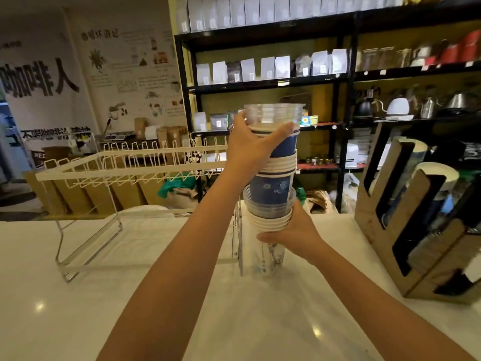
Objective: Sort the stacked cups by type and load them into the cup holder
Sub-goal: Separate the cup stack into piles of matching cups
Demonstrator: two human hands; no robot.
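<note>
left hand (pixel 250 142) wrapped around the upper part of the stack (pixel 272 178), fingers curled across the blue paper cups just under the clear cup (pixel 273 114) on top. right hand (pixel 291 234) closed around the lower part of the stack, thumb and fingers pressing just below a band of white rims, palm to the right side. both forearms bare, reaching up from the bottom edge of the view.

stack stands upright, mixed: clear plastic cup at the top, blue paper cups with white rims below it, another clear cup around the middle, more white rims, and a clear printed cup at the base. the base looks to be touching or just above the counter (pixel 130 295); cannot tell which.

counter is white and glossy. a white wire rack (pixel 125 162) stands on it to the left, just beside the stack. the wooden cup holder (pixel 416 230) stands on the counter to the right, apart from the stack, with cups already lying in its slots.

behind the counter, black shelves (pixel 346 74) carry white bags and kettles. a poster (pixel 39 82) with large characters covers the left wall.
</note>
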